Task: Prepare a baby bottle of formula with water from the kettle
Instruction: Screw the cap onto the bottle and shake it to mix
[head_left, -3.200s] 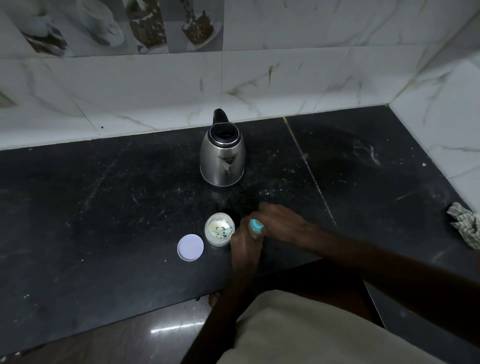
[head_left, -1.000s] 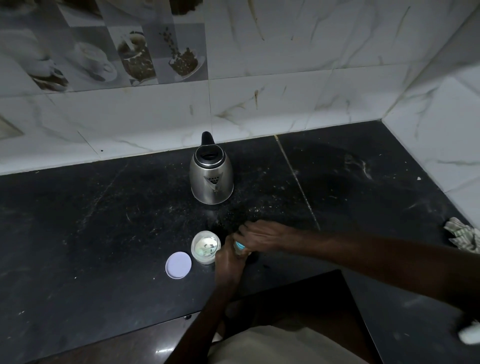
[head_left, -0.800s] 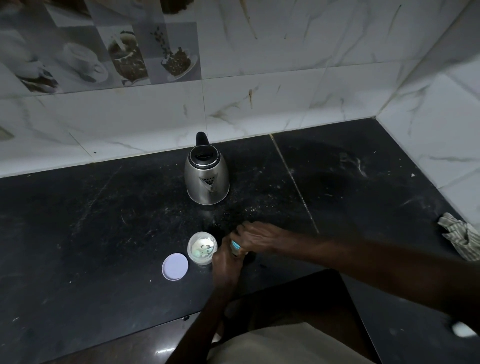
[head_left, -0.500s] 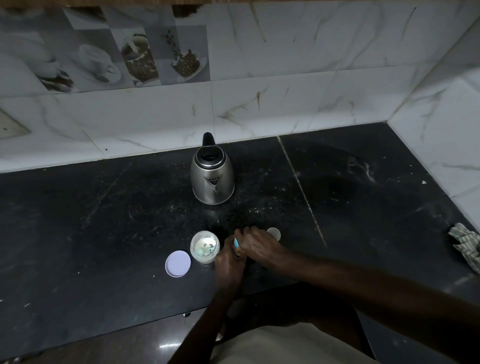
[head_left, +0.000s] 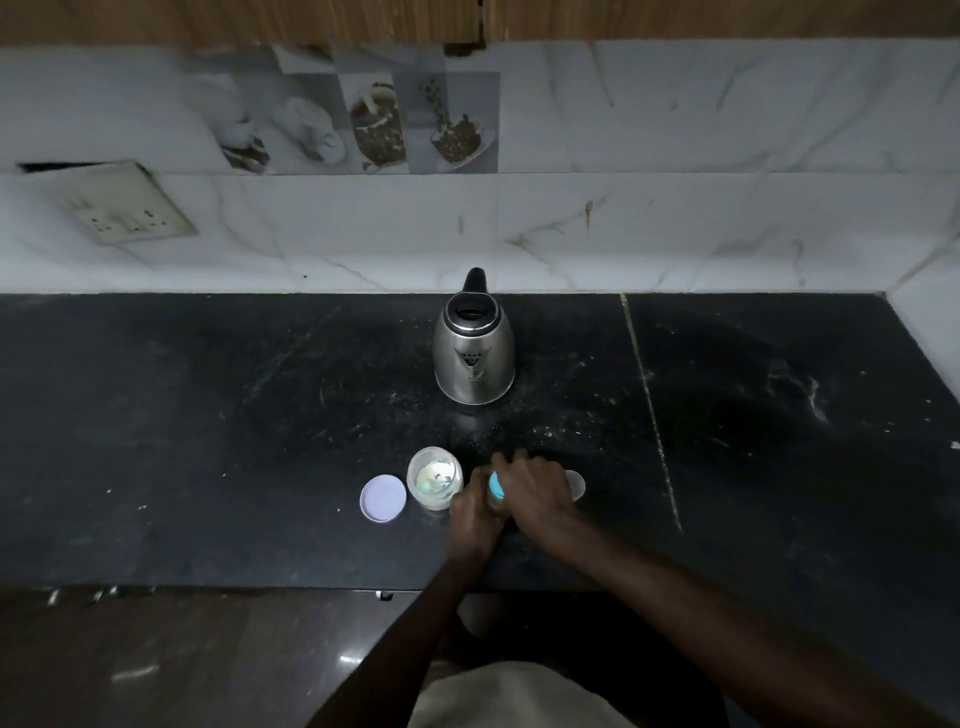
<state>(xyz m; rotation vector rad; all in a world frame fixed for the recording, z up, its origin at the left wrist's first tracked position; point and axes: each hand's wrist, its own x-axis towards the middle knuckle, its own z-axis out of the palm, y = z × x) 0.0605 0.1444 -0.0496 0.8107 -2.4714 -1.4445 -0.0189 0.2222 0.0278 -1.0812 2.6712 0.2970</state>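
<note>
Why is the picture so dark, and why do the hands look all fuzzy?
Head view: the light is dim, so the black counter hides detail; the left hand and right hand gripping the baby bottle are motion-blurred; the kettle looks sharper; small glare spots shine on the floor.

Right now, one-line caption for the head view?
Left hand and right hand hold the blue-collared baby bottle beside an open powder jar, kettle behind.

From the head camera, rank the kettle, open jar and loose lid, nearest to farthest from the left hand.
1. Open jar, just left of the left hand gripping the bottle.
2. Lid, left of the jar.
3. Kettle, well behind them.
</note>
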